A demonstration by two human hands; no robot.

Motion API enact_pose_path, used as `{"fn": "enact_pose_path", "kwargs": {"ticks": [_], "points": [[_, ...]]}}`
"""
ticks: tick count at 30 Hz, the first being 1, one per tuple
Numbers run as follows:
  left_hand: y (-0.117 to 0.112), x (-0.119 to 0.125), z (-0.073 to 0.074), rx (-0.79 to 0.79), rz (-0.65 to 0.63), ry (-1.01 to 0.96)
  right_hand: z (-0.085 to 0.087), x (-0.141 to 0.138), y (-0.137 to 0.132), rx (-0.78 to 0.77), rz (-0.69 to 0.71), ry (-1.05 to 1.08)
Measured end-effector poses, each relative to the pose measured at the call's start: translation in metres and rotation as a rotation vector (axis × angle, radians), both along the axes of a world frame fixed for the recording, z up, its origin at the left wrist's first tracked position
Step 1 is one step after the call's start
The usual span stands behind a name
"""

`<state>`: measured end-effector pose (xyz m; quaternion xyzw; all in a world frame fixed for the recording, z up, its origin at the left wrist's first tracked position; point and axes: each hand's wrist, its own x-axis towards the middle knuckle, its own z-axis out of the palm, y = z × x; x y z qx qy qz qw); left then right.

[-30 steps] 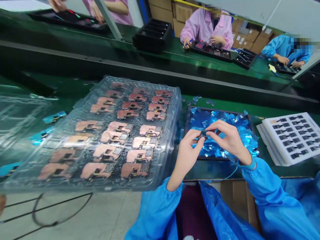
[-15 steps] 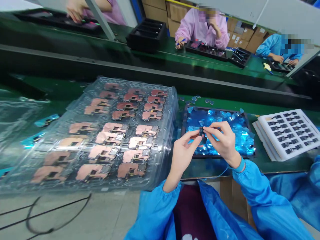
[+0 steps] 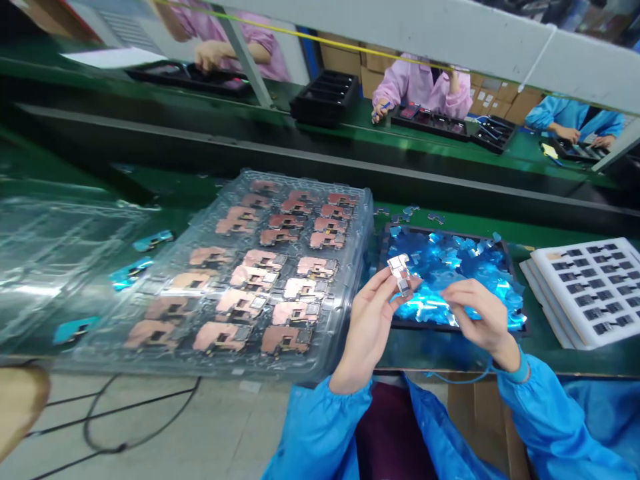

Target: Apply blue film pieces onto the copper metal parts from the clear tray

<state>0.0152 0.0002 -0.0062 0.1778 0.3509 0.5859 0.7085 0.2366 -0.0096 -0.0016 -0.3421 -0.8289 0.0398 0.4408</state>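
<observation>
Two grips are up over the black tray [image 3: 425, 325] of blue film scraps [image 3: 450, 267] on the green surface [image 3: 550, 360]. My left grip [image 3: 370, 320] is pinched shut on a small silver part [image 3: 400, 272], held above the tray's left end, just beside the clear blister tray [image 3: 345, 333] of copper boards. My right grip [image 3: 480, 313] is curled, near the part but apart from it; can't tell if it holds anything.

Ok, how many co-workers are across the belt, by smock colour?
Pink smocks: 2, the other at far left
Blue smock: 1
Total: 3
</observation>
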Motion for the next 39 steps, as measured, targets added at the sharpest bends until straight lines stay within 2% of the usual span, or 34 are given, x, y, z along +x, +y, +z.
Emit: {"fn": "enact_pose_path", "kwargs": {"ticks": [3,8,13,19,27,32,35,39], "points": [[-0.003,0.002,0.006,0.009,0.07,-0.019,-0.002,0.005,-0.002,-0.073,-0.101,0.134],[-0.003,0.003,0.004,0.013,0.071,0.02,-0.008,0.004,0.0,-0.023,-0.042,0.104],[-0.003,0.004,-0.003,0.02,0.122,0.093,-0.004,0.001,0.003,-0.029,-0.115,0.163],[-0.005,0.01,-0.008,0.015,0.118,0.176,0.001,-0.008,0.005,0.14,-0.212,0.15],[-0.02,0.009,-0.007,-0.019,0.091,0.177,0.007,-0.026,-0.003,0.237,-0.179,0.118],[-0.038,0.008,-0.009,-0.035,0.136,0.143,-0.001,-0.031,-0.014,0.254,-0.15,0.098],[-0.043,0.01,-0.011,-0.058,0.152,0.104,-0.005,-0.031,-0.02,0.291,-0.178,0.03],[-0.046,0.009,-0.007,0.001,0.153,0.063,-0.002,-0.028,-0.023,0.398,-0.162,-0.109]]}}
